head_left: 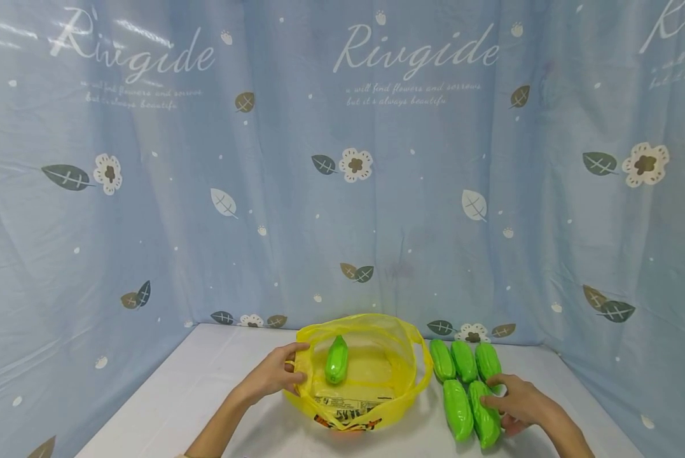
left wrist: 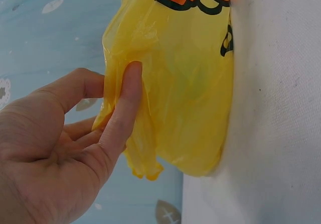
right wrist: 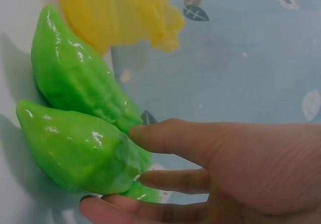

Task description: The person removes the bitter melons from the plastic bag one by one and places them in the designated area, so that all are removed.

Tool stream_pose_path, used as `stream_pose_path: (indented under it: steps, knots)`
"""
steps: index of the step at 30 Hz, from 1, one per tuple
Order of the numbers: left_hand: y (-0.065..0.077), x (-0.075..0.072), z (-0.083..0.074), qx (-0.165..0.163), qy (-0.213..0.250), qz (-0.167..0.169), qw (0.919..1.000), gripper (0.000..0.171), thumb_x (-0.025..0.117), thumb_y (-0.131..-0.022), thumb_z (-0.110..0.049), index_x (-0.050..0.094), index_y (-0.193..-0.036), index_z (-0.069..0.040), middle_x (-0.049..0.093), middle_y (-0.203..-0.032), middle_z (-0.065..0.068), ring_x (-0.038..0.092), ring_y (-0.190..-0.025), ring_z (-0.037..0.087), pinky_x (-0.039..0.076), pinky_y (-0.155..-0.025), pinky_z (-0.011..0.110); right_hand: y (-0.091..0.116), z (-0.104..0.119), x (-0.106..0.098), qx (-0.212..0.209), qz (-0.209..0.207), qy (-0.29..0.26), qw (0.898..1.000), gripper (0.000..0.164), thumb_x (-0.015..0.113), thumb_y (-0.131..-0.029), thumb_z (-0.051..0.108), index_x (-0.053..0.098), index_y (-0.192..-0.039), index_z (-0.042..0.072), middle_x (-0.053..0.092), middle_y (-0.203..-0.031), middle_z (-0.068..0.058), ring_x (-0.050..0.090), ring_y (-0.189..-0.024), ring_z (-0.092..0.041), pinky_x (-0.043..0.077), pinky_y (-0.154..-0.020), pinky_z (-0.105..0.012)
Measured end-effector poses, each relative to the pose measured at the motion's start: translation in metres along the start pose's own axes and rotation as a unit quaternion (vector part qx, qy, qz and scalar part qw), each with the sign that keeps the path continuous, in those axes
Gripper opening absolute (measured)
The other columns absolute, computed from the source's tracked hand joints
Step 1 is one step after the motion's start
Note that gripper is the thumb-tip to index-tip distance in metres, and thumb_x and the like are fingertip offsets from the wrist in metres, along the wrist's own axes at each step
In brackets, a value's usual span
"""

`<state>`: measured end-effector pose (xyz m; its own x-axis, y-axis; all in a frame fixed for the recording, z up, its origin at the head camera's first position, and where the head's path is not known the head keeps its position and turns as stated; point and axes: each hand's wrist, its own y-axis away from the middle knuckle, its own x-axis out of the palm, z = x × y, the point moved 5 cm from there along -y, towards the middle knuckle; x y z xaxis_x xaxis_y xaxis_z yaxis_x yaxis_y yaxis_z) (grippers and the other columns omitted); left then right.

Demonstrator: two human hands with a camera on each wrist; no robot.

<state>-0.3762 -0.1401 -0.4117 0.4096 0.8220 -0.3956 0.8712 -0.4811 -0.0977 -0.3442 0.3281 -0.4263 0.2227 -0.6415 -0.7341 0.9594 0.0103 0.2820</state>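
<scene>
A yellow plastic bag (head_left: 399,397) stands with its mouth open, and one glossy green gourd (head_left: 336,361) is visible inside it. My left hand (head_left: 276,371) pinches the bag's left edge, with the thumb (left wrist: 131,83) lying on the outer side of the plastic (left wrist: 185,118). Several similar gourds lie in two rows right of the bag. At the near right one, a green gourd (head_left: 484,416), my right hand (head_left: 519,401) reaches in from the right. Its thumb (right wrist: 165,136) is by the gourd's (right wrist: 80,151) far end, and the fingers extend loosely alongside.
A white table (head_left: 170,381) lies under everything. A blue printed curtain (head_left: 285,191) hangs behind it and along both sides. More gourds, such as the back left one (head_left: 442,360), lie close to the bag's right handle (head_left: 425,366).
</scene>
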Motion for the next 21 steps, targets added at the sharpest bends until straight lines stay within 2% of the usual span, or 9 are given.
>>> stream_pose_path:
  steps: [4,12,18,21]
  knots:
    - [0.0009,-0.0001,-0.0004,0.0,-0.001,-0.001,1.0,0.071,0.066,-0.09,-0.006,0.029,-0.148,0.01,0.061,-0.121,0.024,0.069,-0.097,0.025,0.063,-0.069,0.039,-0.0018,-0.0012,-0.0009,0.0,0.002,0.004,1.0,0.065,0.069,-0.09,0.032,0.047,-0.136,-0.008,0.065,-0.093,-0.012,0.067,-0.07,-0.02,0.062,-0.061,-0.036]
    - [0.0002,-0.0001,0.0002,-0.001,-0.001,-0.003,1.0,0.071,0.066,-0.089,-0.007,0.029,-0.148,0.01,0.06,-0.122,0.029,0.069,-0.097,0.025,0.063,-0.068,0.039,-0.0075,-0.0017,0.0008,-0.015,-0.005,0.015,1.0,0.064,0.071,-0.089,0.034,0.05,-0.134,-0.007,0.067,-0.098,-0.012,0.067,-0.072,-0.019,0.062,-0.063,-0.037]
    - [0.0,-0.0002,0.0002,-0.002,-0.002,-0.005,1.0,0.071,0.066,-0.089,-0.007,0.03,-0.148,0.01,0.062,-0.12,0.021,0.069,-0.096,0.025,0.063,-0.068,0.039,-0.0074,-0.0016,0.0003,-0.011,-0.008,0.016,1.0,0.064,0.071,-0.088,0.035,0.051,-0.134,-0.006,0.067,-0.096,-0.011,0.067,-0.071,-0.019,0.062,-0.062,-0.036]
    - [0.0,-0.0004,0.0,-0.003,-0.001,-0.004,1.0,0.071,0.066,-0.089,-0.007,0.03,-0.148,0.009,0.062,-0.12,0.023,0.068,-0.095,0.024,0.063,-0.067,0.039,-0.0066,-0.0019,-0.0007,-0.009,-0.007,0.017,1.0,0.065,0.07,-0.089,0.037,0.051,-0.133,-0.005,0.066,-0.094,-0.01,0.067,-0.07,-0.019,0.062,-0.062,-0.036]
